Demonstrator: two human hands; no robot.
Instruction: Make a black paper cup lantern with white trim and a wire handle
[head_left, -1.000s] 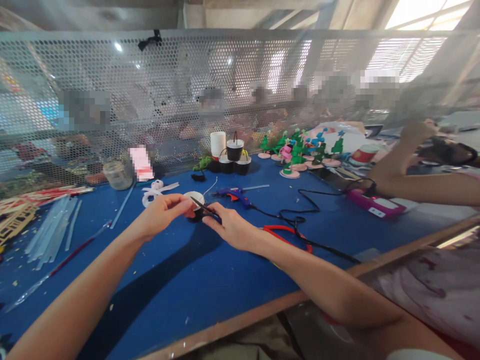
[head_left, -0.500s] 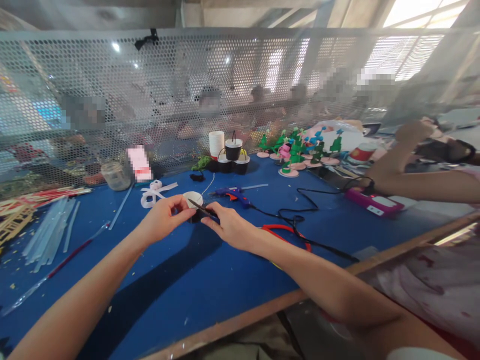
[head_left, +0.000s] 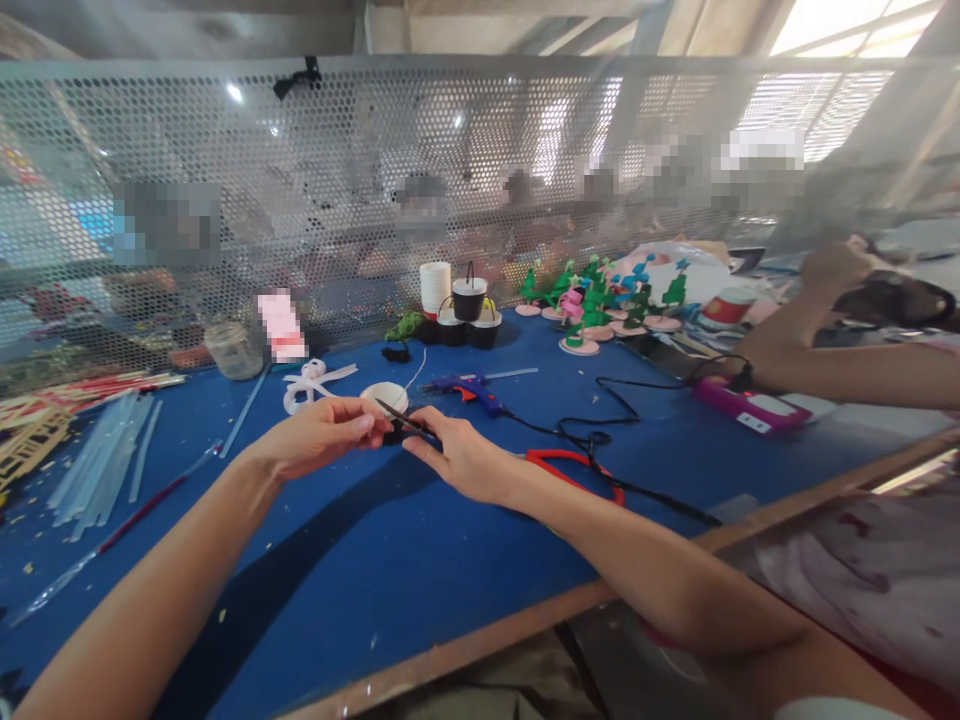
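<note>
My right hand (head_left: 461, 450) is closed around a thin dark pointed tool (head_left: 405, 420), its tip aimed left; whether it is tweezers or scissors I cannot tell. Close to that tip, my left hand (head_left: 337, 430) has thumb and fingers pinched together, and whatever lies between them is too small to make out. Just behind both hands stands a small cup with a white rim (head_left: 385, 390) and a dark body, partly covered by the fingers. A thin pale cord (head_left: 417, 370) runs up from beside it.
A blue glue gun (head_left: 472, 390) with a black cable lies right of the cup. Red-handled pliers (head_left: 570, 456) lie under my right forearm. Small black buckets (head_left: 469, 300), green tree figures (head_left: 596, 300) and white ribbon (head_left: 311, 382) are behind. Glue sticks (head_left: 105, 460) lie left; another person's arm (head_left: 825, 360) rests right.
My left hand has turned flatter and shifted slightly to the right, its fingers closer together. My right hand and the dark tool have stayed nearly in place.
</note>
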